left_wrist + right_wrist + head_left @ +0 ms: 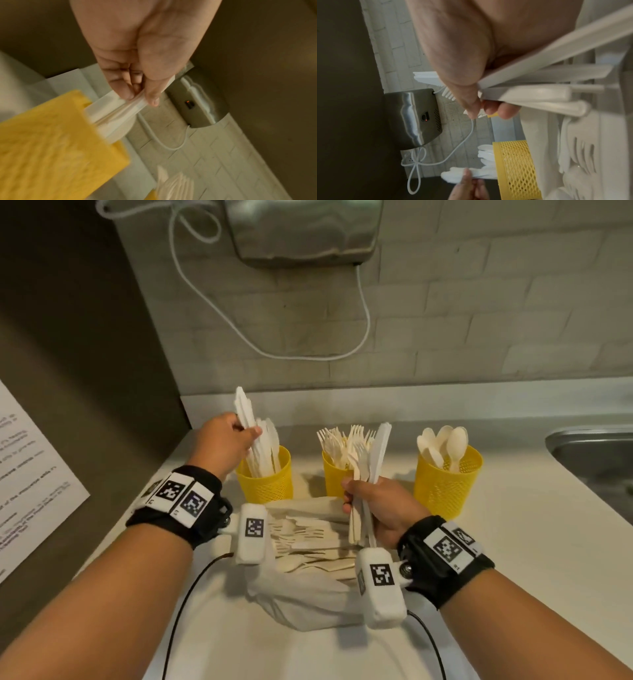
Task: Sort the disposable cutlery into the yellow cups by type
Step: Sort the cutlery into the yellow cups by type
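Left hand (224, 441): pinches knives (247, 419) over the left cup (265, 479).
Right hand (383, 508): clamps a cutlery bundle (368, 491), right of that cup.

Both hands raised, fingers curled: left hand (228, 440), right hand (383, 508).

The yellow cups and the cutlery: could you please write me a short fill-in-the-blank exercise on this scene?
1. The left hand holds knives over the ____ yellow cup.
2. The right yellow cup holds only ____.
3. The right hand grips a bundle of cutlery in front of the cup of ____.
4. Unsorted cutlery lies on a cloth ____.

Missing words: left; spoons; forks; bag
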A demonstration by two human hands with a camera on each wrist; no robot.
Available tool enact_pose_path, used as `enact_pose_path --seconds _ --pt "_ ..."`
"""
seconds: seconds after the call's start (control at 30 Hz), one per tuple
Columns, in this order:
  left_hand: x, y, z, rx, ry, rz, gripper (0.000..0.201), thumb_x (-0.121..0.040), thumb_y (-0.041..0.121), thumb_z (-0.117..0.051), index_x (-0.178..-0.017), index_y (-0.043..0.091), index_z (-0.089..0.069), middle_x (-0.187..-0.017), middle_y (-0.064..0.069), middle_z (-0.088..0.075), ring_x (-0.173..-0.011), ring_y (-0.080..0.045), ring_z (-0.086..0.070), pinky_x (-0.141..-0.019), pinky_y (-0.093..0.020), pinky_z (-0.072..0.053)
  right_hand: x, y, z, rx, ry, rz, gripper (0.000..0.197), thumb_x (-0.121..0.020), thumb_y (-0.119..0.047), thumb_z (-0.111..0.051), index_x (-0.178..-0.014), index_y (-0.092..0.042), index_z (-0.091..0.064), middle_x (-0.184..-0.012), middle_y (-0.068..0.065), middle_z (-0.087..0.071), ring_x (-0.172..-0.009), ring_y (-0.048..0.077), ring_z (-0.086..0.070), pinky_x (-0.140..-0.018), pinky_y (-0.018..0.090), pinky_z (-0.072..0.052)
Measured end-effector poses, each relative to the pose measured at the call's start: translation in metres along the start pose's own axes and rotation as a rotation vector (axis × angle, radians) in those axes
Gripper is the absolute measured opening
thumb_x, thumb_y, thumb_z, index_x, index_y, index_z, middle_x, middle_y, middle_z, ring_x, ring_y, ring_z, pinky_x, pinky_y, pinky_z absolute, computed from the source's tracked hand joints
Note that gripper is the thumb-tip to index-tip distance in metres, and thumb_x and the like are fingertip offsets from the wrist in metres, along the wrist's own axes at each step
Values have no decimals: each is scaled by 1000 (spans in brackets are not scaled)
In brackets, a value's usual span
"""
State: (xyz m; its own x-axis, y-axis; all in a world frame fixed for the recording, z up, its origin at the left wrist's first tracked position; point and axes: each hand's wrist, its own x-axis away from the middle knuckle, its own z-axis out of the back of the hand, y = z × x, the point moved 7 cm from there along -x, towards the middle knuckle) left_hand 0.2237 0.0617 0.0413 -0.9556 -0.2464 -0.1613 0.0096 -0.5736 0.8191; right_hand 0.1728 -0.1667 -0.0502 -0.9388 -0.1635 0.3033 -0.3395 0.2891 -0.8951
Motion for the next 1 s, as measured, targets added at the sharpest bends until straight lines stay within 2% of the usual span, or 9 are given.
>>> enact_pose_path --seconds 0.1,0.17,0.23,0.33,0.47,0.6,0.77,0.9,1.0 --pt "6 -11 -10 -111 -31 42 49 -82 30 -69 -123 6 -57 -122 -16 -61 -104 -28 -59 -96 -42 -47 2 0 -2 -8 -31 -9 12 -88 0 -55 -81 -10 -55 -64 6 -48 -56 16 -48 -43 23 -49" --pt "20 1 -4 -193 117 -39 59 -81 34 -69 -130 9 -50 -132 -15 -50 -116 -29 -52 -98 -36 -40 3 0 -2 3 -38 -5 15 -86 1 -57 -78 -11 -56 -65 5 -48 -56 15 -48 -45 24 -50" --pt "44 24 -11 -157 161 -149 43 -84 32 -66 -122 16 -55 -120 -8 -54 -102 -22 -54 -84 -28 -41 1 -1 -1 29 -25 24 16 -84 2 -59 -76 -12 -56 -66 5 -50 -56 14 -48 -53 24 -49" --pt "77 47 -66 -56 -174 -209 19 -82 34 -67 -94 20 -63 -80 8 -60 -73 -10 -56 -60 -17 -43 1 -9 -7 214 -37 136 18 -84 2 -59 -79 -16 -61 -69 1 -57 -57 11 -51 -60 26 -45" --pt "87 60 -102 33 -303 -203 29 -75 36 -74 -88 14 -60 -69 7 -55 -60 -6 -52 -43 -12 -42 6 -17 -28 482 -116 242 28 -90 1 -49 -87 -26 -59 -76 -2 -57 -66 13 -52 -62 29 -44" --pt "83 62 -106 -137 -257 -229 32 -78 38 -69 -92 12 -57 -72 4 -57 -66 -13 -54 -52 -23 -40 11 -17 -24 498 -96 278 33 -82 8 -53 -89 -24 -58 -75 5 -58 -68 19 -53 -65 33 -47" --pt "77 52 -109 -45 -381 -171 22 -84 20 -61 -105 13 -62 -89 -7 -72 -75 -23 -69 -75 -38 -58 11 -5 -12 286 -211 149 29 -80 10 -51 -104 -3 -60 -84 10 -60 -75 20 -56 -71 35 -50" --pt "72 40 -108 168 -477 -49 22 -87 8 -60 -109 5 -61 -96 -15 -71 -75 -23 -68 -80 -39 -58 11 2 -2 -33 -233 -27 23 -93 -15 -45 -108 -12 -62 -72 6 -62 -60 17 -57 -55 30 -52" --pt "72 36 -107 247 -510 -20 27 -89 7 -58 -116 9 -58 -100 -13 -70 -80 -20 -68 -78 -32 -57 10 3 -1 -108 -230 -47 25 -97 -26 -43 -106 -15 -64 -74 7 -66 -60 17 -59 -57 31 -53"
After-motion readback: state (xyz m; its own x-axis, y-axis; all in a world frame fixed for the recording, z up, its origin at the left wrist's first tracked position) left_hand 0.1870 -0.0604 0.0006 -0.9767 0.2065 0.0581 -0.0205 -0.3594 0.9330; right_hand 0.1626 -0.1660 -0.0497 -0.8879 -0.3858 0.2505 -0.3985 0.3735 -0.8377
